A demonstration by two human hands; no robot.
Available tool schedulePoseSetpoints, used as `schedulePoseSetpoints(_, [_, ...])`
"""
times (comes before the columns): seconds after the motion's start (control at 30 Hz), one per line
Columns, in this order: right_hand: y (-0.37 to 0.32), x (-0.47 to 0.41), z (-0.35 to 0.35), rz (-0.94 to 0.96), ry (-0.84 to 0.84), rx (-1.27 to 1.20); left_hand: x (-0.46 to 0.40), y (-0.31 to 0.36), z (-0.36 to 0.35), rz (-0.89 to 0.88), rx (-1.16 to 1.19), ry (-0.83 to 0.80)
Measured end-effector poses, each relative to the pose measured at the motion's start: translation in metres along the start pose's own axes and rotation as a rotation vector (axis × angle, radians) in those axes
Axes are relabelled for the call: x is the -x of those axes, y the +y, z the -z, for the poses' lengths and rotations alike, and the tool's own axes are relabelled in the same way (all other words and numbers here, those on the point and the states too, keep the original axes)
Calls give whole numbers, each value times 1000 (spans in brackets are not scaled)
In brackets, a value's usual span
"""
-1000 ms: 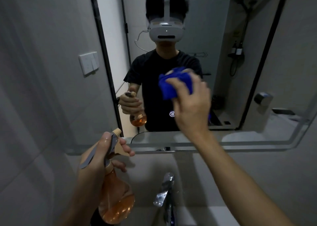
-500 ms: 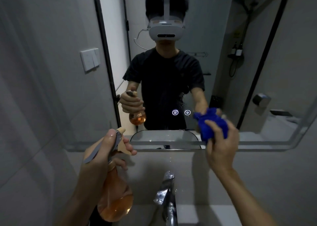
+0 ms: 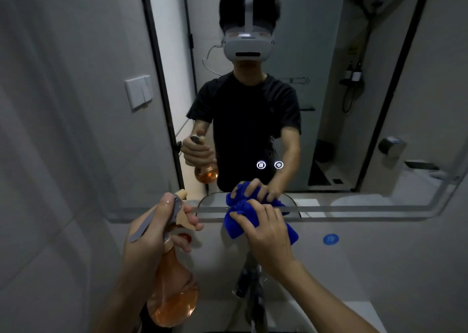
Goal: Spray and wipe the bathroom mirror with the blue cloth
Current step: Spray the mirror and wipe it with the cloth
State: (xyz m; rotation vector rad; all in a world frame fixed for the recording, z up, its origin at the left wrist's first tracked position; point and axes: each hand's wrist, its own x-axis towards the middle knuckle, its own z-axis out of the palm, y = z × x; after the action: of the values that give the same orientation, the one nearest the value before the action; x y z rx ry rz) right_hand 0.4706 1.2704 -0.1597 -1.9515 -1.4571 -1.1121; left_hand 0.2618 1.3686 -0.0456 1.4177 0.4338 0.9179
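Your right hand (image 3: 268,234) has its fingers curled over the bunched blue cloth (image 3: 239,218), bearing it against the bottom edge of the bathroom mirror (image 3: 354,130), near the middle of that edge, so the wad straddles the frame strip and the wall just below it. Holding it balled up like that likely gives you a firm pad to push with, though it leaves only a small face on the glass. Your left hand (image 3: 154,234) is wrapped round the neck of the spray bottle (image 3: 172,292), with a finger over the trigger, held low and to the left of the cloth with the nozzle toward the glass; that keeps it ready for another squirt without crossing your wiping arm. The bottle's orange liquid sits in its round lower half. Below the cloth stands the chrome faucet (image 3: 249,279), and two lit touch icons (image 3: 270,165) glow in the glass just above your wiping hand.
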Motion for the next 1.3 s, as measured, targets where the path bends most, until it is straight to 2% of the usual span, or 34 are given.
schedulePoseSetpoints(0.1, [-10,-11,14,13,11,-39,3,2,11,-28,-42,30])
schedulePoseSetpoints(0.3, [-18,-27,25,-48,95,-62,16,-1,35,46,8,177])
schedulePoseSetpoints(0.5, [-26,-63,22,-52,163,31,17,6,57,79,79,237])
schedulePoseSetpoints(0.57, [-24,-100,27,-47,228,87,12,7,66,78,82,225])
schedulePoseSetpoints(0.7, [-25,-207,53,-136,477,152,-2,16,83,10,32,218])
schedulePoseSetpoints(0.8, [-48,-240,49,-192,576,136,-11,23,94,-25,83,223])
schedulePoseSetpoints(0.87, [-68,-216,18,-73,535,138,-17,24,98,-49,98,220])
schedulePoseSetpoints(1.0, [-79,-98,-59,295,175,202,-24,21,99,-41,124,193])
schedulePoseSetpoints(1.1, [-61,-53,-60,381,-8,221,-25,15,106,59,154,128])
schedulePoseSetpoints(1.2, [-41,-85,-28,378,86,194,-25,11,115,66,155,139])
schedulePoseSetpoints(1.3, [-30,-164,18,124,358,154,-25,10,120,60,151,155])
